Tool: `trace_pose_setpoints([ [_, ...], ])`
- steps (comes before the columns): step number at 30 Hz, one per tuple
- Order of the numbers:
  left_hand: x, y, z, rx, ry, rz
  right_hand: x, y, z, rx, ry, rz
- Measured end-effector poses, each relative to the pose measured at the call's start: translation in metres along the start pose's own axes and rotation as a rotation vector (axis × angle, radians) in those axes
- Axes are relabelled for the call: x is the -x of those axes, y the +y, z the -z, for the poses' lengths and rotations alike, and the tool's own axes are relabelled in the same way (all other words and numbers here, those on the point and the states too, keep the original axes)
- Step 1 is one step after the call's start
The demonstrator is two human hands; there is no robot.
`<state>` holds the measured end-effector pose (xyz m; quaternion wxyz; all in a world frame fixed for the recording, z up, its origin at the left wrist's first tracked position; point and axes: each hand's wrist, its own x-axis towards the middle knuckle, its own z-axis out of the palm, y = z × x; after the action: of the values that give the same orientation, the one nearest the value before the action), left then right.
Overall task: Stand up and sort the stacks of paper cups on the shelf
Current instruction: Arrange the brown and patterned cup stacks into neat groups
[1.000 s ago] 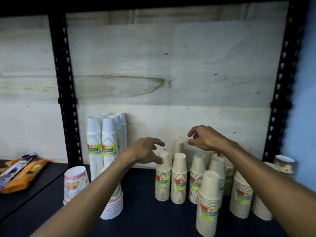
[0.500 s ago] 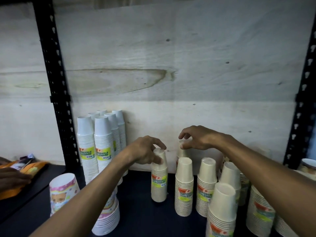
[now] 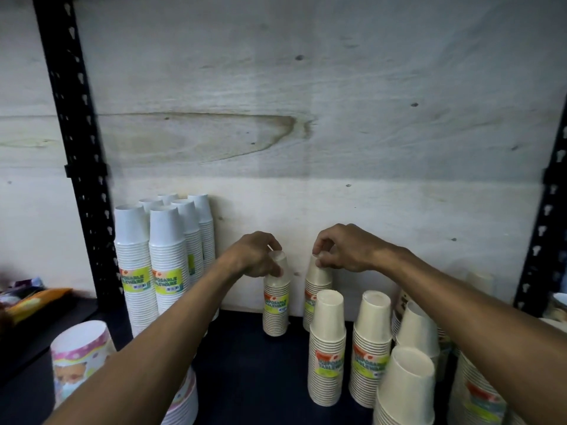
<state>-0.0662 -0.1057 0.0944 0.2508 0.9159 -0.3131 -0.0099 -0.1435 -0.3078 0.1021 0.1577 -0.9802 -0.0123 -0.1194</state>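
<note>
While a second ago both hands hovered above the cream cup stacks, now the left hand [image 3: 256, 256] grips the far-left stack [image 3: 276, 297] by its top and the right hand [image 3: 340, 248] pinches its neighbour [image 3: 317, 286]. Both stand upright against the shelf's [image 3: 245, 363] back board [image 3: 306, 118], apparently being lined up beside the white stacks [image 3: 159, 259].

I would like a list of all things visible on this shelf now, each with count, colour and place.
tall cup stacks: about six, white, back left by the post
small cup stacks: at least six, cream, centre and right; two at the back stand under the hands
patterned cups: one stack, pink and white, front left
packets: count unclear, orange, far left
shelf: one, dark
back panel: one, pale wood
left hand: grips the top of one back stack
right hand: fingers pinch the other's top
</note>
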Motion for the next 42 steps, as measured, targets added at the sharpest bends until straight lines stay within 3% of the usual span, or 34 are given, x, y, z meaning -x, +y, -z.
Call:
trace_pose_setpoints([
  [11,-0.018,-0.013,-0.006,0.019,0.06,0.022,-0.012,-0.009,-0.013,0.003,0.032,0.05],
  [28,-0.016,-0.01,-0.008,0.02,0.026,0.044,-0.009,-0.008,-0.014,-0.002,0.01,0.02],
  [31,-0.002,-0.003,0.003,-0.043,0.096,0.039,0.006,-0.008,-0.001,0.033,0.024,-0.034],
  [34,0.017,0.007,0.013,0.055,0.151,0.015,0.029,-0.009,0.018,0.066,-0.01,-0.081],
  [42,0.075,0.042,0.003,0.294,-0.088,-0.075,0.096,-0.016,0.05,0.058,-0.169,-0.13],
])
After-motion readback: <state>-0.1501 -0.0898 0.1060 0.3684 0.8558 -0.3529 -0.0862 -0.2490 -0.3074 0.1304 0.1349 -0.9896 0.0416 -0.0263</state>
